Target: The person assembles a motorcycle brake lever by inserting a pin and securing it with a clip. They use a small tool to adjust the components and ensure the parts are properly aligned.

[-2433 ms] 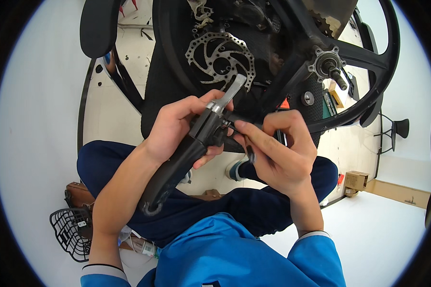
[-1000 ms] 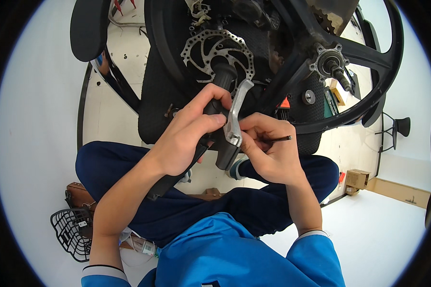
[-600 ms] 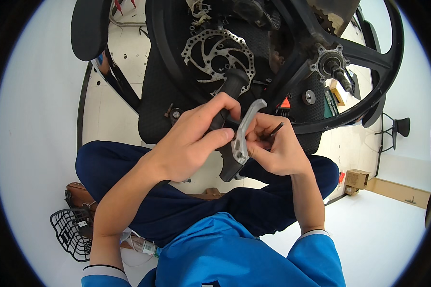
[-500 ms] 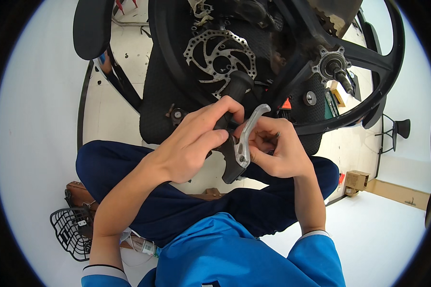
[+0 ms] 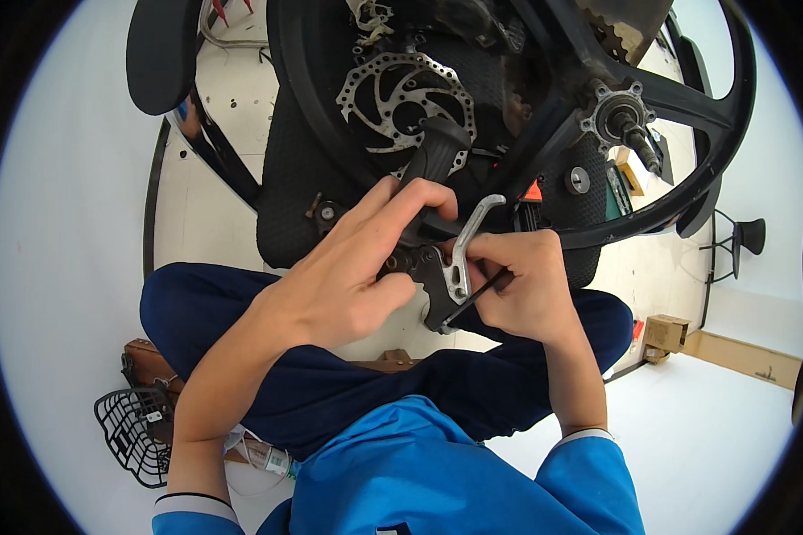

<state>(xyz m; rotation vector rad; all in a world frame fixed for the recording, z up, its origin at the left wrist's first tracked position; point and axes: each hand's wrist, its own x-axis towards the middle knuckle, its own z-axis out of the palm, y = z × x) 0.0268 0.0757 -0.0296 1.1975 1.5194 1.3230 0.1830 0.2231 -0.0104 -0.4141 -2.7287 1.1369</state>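
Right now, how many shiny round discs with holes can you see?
1. The brake disc sits at the top middle, behind the handlebar grip in the left hand. Others may be hidden behind the black wheel.

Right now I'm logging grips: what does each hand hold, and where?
The left hand grips the black handlebar grip with brake lever around its clamp end. The right hand pinches a thin black tool by its rear end.

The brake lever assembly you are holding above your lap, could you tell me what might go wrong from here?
The left hand grips the brake lever assembly in mid-air, unsupported; if the thin black tool in the right hand slips, it may jab a finger. Any small part that works loose could fall between the legs to the floor. The toothed brake disc sits close beyond the knuckles.
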